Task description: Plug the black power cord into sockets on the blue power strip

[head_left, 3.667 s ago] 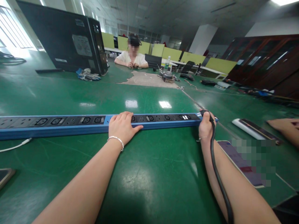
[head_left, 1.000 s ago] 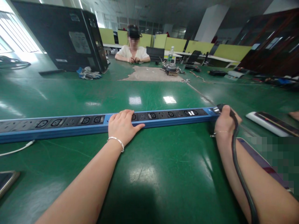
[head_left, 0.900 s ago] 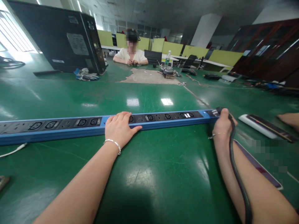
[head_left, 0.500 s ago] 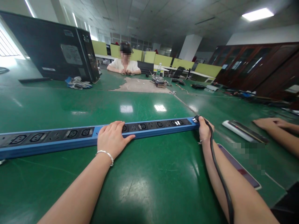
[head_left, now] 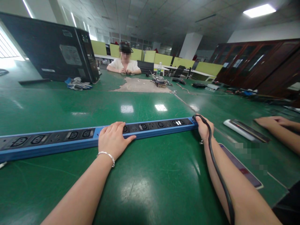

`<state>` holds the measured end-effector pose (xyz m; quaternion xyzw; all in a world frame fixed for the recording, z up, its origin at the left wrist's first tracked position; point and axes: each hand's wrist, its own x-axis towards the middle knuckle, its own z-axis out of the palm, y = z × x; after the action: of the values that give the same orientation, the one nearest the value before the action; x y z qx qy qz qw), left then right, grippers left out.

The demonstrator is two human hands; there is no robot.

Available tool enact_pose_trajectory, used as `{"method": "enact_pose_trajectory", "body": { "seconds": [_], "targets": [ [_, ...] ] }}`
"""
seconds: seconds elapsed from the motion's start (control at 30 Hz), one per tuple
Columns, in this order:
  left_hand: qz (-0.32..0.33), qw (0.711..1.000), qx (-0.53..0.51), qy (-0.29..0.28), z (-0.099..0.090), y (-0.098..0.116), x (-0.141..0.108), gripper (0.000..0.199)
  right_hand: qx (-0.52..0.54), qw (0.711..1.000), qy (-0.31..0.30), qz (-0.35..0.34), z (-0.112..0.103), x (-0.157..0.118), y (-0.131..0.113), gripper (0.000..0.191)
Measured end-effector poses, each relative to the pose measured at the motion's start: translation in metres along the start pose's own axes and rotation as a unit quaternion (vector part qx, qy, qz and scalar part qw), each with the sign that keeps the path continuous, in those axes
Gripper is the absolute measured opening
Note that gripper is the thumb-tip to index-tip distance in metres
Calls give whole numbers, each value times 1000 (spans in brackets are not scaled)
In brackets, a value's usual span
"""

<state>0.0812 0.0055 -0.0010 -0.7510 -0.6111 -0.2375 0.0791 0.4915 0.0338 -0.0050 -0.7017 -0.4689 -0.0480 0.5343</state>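
A long blue power strip point(head_left: 146, 135) with black sockets lies across the green table, its left end outside the view. My left hand point(head_left: 113, 137) is laid over its middle, fingers over the top towards the far edge and thumb along the near side, gripping it. At the strip's right end my right hand point(head_left: 204, 127) is closed on a black plug point(head_left: 195, 117) with a thick black cord point(head_left: 214, 165) running back along my forearm. The plug's head is against the strip's end; its prongs are hidden.
A phone point(head_left: 241, 165) and a white-and-dark bar point(head_left: 245, 130) lie right of my arm, near another person's hands point(head_left: 269, 122). A black computer case point(head_left: 70, 59) and gloves point(head_left: 78, 83) stand at the back left. Another person point(head_left: 124, 64) sits across the table.
My right hand has moved slightly left with the plug. The prongs showed before and are now out of sight at the strip's end. My left hand has stayed on the strip.
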Motion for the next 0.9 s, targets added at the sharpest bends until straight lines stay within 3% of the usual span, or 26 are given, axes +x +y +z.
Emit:
{"method": "enact_pose_trajectory", "body": {
  "seconds": [0.43, 0.6, 0.9],
  "targets": [
    [-2, 1000, -9, -1, 0, 0, 0, 57, -30, 999, -4, 26, 1, 7, 6, 39],
    [-2, 1000, -1, -4, -1, 1, 0, 58, -72, 996, -46, -11, 2, 7, 9, 38],
    [-5, 1000, 5, -5, -1, 1, -1, 58, -97, 993, -37, -46, 3, -2, 17, 44]
  ]
}}
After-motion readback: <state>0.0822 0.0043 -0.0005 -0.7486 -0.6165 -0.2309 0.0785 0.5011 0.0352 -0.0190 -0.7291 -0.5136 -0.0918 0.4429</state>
